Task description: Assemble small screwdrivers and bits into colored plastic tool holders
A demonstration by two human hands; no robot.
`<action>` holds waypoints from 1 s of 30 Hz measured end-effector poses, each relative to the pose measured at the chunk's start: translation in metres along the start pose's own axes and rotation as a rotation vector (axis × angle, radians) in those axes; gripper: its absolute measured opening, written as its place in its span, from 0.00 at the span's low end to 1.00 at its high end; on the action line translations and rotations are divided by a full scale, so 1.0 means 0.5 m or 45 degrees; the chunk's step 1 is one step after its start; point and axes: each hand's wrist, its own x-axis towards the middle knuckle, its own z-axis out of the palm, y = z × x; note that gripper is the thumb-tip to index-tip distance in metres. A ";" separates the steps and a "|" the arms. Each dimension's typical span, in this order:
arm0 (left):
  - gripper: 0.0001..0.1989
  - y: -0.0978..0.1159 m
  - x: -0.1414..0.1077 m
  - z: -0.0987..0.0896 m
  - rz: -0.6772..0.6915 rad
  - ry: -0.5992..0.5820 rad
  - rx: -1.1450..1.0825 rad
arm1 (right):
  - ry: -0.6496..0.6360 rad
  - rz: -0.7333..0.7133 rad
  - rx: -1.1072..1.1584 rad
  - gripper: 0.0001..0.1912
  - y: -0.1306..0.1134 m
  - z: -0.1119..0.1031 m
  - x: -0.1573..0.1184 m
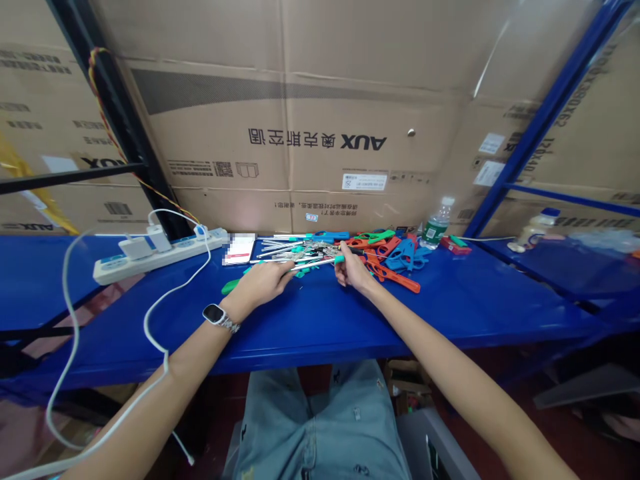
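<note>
A thin silvery rod (pixel 317 264) with a teal end stretches between my two hands, just above the front of a pile of small parts. My left hand (pixel 266 283), below a wristwatch, is closed round its left part. The fingers of my right hand (pixel 351 268) pinch its teal end. Behind them lie more metal rods (pixel 280 248) and small metal and teal pieces. Orange plastic clamps (pixel 395 275), blue ones (pixel 406 255) and a green one (pixel 375 236) are heaped to the right. Part of a green piece (pixel 230 287) shows beside my left hand.
A white power strip (pixel 160 256) with plugs and a looping white cable lies at the left of the blue table (pixel 320 333). A white card (pixel 240 249) is behind my left hand. A water bottle (pixel 437 224), a red box (pixel 455 247) and another bottle (pixel 539 228) stand right.
</note>
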 end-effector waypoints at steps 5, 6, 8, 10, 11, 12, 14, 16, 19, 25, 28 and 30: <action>0.17 -0.002 0.000 0.000 0.011 0.047 -0.033 | -0.013 -0.085 0.151 0.34 -0.010 -0.005 0.000; 0.17 -0.001 0.000 -0.001 0.012 0.042 -0.030 | -0.023 -0.108 0.145 0.35 -0.011 -0.003 -0.002; 0.16 0.002 -0.001 -0.001 0.014 0.037 -0.032 | -0.047 -0.118 0.144 0.36 -0.013 0.003 -0.005; 0.15 0.004 -0.001 -0.002 0.021 0.041 -0.043 | -0.068 -0.097 0.180 0.35 -0.018 0.008 -0.009; 0.15 0.006 -0.001 -0.002 0.023 0.047 -0.049 | -0.083 -0.078 0.209 0.35 -0.021 0.010 -0.011; 0.16 0.007 -0.001 -0.003 0.024 0.053 -0.053 | -0.102 -0.058 0.241 0.35 -0.025 0.011 -0.012; 0.16 0.007 0.000 -0.003 0.021 0.060 -0.056 | -0.142 -0.034 0.295 0.35 -0.031 0.011 -0.014; 0.16 0.007 0.000 -0.003 0.020 0.058 -0.055 | -0.159 -0.042 0.317 0.35 -0.034 0.010 -0.014; 0.16 0.004 0.000 -0.001 0.032 0.059 -0.034 | -0.153 -0.078 0.301 0.36 -0.034 0.009 -0.012; 0.16 0.002 -0.001 0.002 0.024 0.080 0.060 | -0.227 0.060 0.315 0.38 -0.028 0.005 -0.012; 0.17 0.003 0.001 0.004 0.023 0.057 0.060 | -0.204 0.133 0.244 0.37 -0.026 0.005 -0.011; 0.17 0.005 0.003 0.005 0.026 0.048 0.037 | -0.148 0.124 0.208 0.37 -0.027 0.005 -0.009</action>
